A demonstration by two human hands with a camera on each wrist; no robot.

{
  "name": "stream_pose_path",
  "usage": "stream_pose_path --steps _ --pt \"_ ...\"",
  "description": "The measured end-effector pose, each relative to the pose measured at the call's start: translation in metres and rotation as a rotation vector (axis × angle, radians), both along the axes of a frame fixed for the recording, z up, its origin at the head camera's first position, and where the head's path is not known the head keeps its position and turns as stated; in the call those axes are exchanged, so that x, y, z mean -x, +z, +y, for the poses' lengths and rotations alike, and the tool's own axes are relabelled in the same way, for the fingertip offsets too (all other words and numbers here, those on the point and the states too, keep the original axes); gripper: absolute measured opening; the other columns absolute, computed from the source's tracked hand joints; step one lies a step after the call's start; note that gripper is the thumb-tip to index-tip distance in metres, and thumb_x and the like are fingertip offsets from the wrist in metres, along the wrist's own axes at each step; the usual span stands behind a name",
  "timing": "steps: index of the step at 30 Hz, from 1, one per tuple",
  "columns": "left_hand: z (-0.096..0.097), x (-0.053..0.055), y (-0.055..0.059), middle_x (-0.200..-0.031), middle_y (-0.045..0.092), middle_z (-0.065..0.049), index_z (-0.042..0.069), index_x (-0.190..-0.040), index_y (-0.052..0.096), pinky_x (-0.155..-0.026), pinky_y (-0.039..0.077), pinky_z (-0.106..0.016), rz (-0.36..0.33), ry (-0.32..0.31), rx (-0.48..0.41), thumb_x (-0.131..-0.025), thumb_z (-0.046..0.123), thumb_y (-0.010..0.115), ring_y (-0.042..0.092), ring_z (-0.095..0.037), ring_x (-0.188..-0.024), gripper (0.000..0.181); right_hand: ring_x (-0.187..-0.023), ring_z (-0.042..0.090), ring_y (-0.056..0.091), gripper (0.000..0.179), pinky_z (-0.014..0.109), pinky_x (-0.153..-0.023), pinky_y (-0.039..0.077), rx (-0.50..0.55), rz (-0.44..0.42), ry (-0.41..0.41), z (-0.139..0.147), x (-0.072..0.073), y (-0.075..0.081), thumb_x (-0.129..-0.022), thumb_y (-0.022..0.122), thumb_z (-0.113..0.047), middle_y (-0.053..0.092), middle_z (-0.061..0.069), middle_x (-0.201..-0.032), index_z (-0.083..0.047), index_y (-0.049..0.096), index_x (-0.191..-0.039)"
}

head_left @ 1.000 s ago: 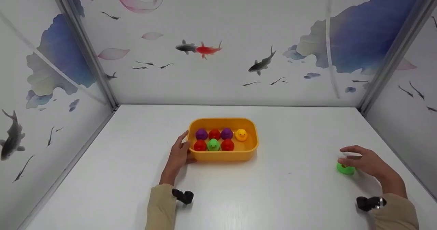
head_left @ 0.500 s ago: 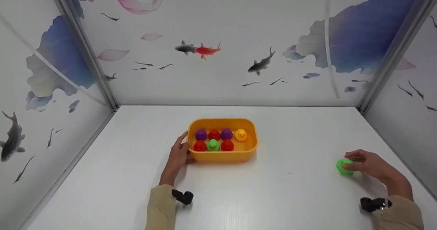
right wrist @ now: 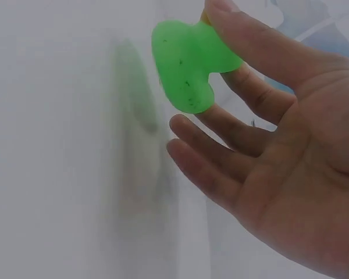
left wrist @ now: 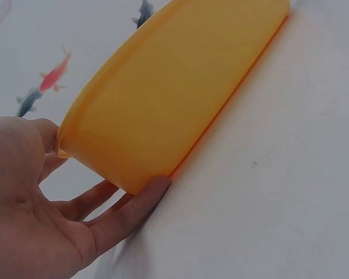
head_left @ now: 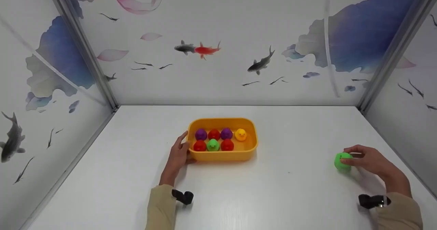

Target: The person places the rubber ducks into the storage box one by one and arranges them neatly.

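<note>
In the head view my right hand (head_left: 370, 161) pinches a small green rubber duck (head_left: 341, 162) between thumb and fingers at the table's right side. The right wrist view shows the duck (right wrist: 183, 67) raised off the surface, its shadow apart from it; the lower fingers are loosely bent. My left hand (head_left: 179, 153) holds the left end of a yellow-orange plastic tray (head_left: 223, 156), thumb at the lower front corner and fingers along the end wall. In the left wrist view the tray (left wrist: 157, 93) hides some of those fingers.
Inside the tray lie several small ducks: purple (head_left: 201, 134), red (head_left: 227, 145), a green one (head_left: 213, 145) and a yellow one (head_left: 241, 134). The white table (head_left: 273, 195) is enclosed by printed panels (head_left: 218, 83) at the back and sides.
My right hand has closed its thumb and fingers on the green duck and lifted it slightly off the table. The left hand and tray stay in place.
</note>
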State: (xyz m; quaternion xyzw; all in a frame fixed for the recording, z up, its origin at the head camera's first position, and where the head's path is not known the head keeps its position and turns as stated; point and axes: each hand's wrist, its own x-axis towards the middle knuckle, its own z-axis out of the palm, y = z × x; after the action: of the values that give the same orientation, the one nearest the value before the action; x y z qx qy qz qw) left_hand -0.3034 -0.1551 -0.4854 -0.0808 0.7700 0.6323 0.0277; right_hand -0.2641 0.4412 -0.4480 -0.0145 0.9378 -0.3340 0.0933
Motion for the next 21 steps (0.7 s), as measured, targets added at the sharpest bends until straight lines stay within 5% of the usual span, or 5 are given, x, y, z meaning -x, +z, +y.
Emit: stream_pose_path --steps 7,16,21 --pt "0.0 0.0 0.001 -0.147 0.051 -0.019 0.03 -0.158 0.029 -0.081 0.063 -0.034 0.01 0.0 0.0 -0.108 0.031 0.041 0.066 -0.025 -0.104 0.051 -0.127 0.053 0.052 0.063 0.06 -0.096 0.05 0.017 0.072 0.008 -0.018 0.002 0.014 -0.092 0.071 -0.041 0.046 0.036 -0.144 0.005 0.054 -0.131" --pt "-0.002 0.0 0.001 -0.149 0.049 -0.019 0.031 -0.158 0.029 -0.081 0.063 -0.034 0.0 0.002 -0.018 -0.108 0.03 0.042 0.068 -0.023 -0.099 0.052 -0.124 0.045 0.058 0.059 0.031 -0.085 0.05 0.048 0.097 0.038 -0.043 0.007 0.029 -0.093 0.07 -0.041 0.049 0.032 -0.142 0.002 0.056 -0.131" --pt "0.001 0.001 0.002 -0.145 0.051 -0.019 0.03 -0.158 0.029 -0.08 0.063 -0.034 -0.007 0.002 -0.017 -0.108 0.029 0.04 0.066 -0.022 -0.099 0.051 -0.099 -0.004 0.062 0.062 0.03 -0.085 0.047 0.067 0.119 0.048 -0.053 0.007 0.037 -0.093 0.07 -0.041 0.051 0.029 -0.14 0.001 0.053 -0.134"
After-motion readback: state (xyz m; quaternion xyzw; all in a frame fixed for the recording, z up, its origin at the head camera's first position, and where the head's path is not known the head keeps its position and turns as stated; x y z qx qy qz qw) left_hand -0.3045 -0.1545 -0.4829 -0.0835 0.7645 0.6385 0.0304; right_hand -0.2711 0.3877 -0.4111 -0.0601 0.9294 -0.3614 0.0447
